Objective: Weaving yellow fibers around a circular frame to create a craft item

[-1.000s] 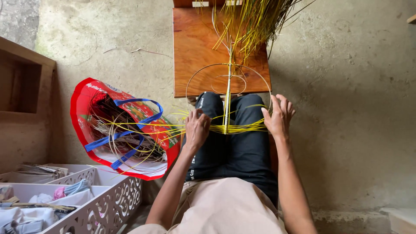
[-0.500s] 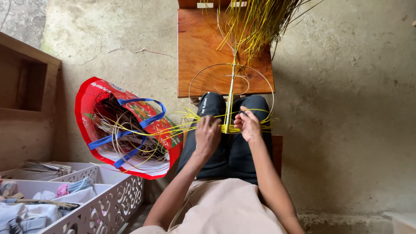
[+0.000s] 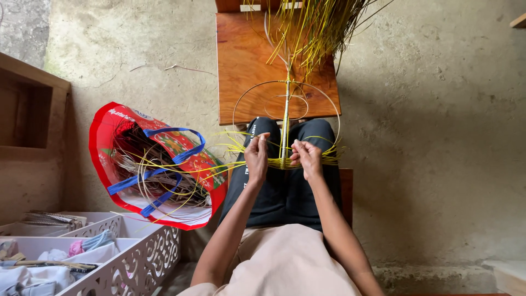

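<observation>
Head view: left hand (image 3: 256, 157) and right hand (image 3: 308, 158) each pinch yellow strands (image 3: 282, 162) crossing the wire hoop (image 3: 286, 109) over the knees. Between both hands, tension should probably stay even, strands packed snug against the centre rib (image 3: 285, 118).

Rough grey concrete floor (image 3: 438, 137), stained and cracked, lit by soft even daylight. Reddish-brown wooden stool (image 3: 246, 66) at the top centre. Pale wooden box frame (image 3: 33, 109) along the left edge. White cut-out patterned tray (image 3: 142, 252) at the bottom-left corner. Low concrete step (image 3: 493, 271) at the bottom-right corner.
</observation>
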